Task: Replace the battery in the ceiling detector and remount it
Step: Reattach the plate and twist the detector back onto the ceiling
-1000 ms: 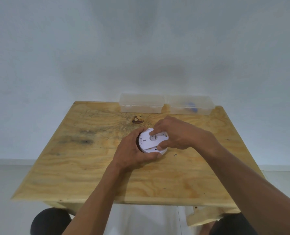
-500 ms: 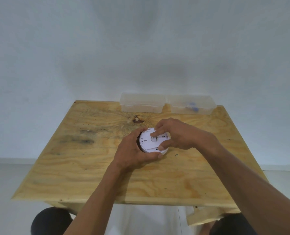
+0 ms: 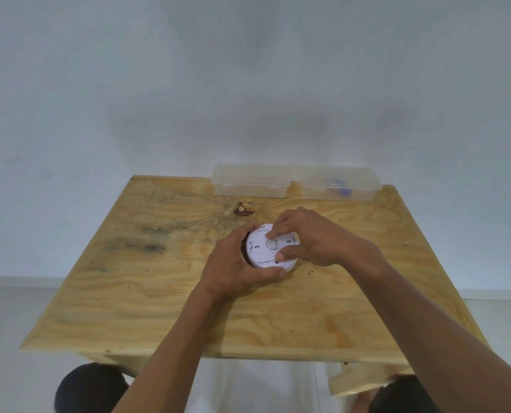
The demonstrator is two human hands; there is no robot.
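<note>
Our right hand (image 3: 314,236) has its fingers bent down onto the flat back of the round white plastic detector (image 3: 270,247). The pointer tip now sits a little nearer the top edge of the back than it did 1 second ago, and the thumb tip presses near the bottom edge. So this hand pinches the back plate across its face. Our left hand (image 3: 236,263) is curled around the left side of the detector, with the thumb under the near rim, and it has kept that same hold.

The detector rests on the pale wooden table (image 3: 164,293), near the middle, and it has hardly moved. We think the small shift of the right fingers means we are turning or working at the back plate, so the battery swap may be only starting. We cannot see any battery.

At the far edge of the table stand 2 clear plastic boxes (image 3: 251,181), side by side. The right 1 holds something blue (image 3: 340,187), too blurry to name.
</note>
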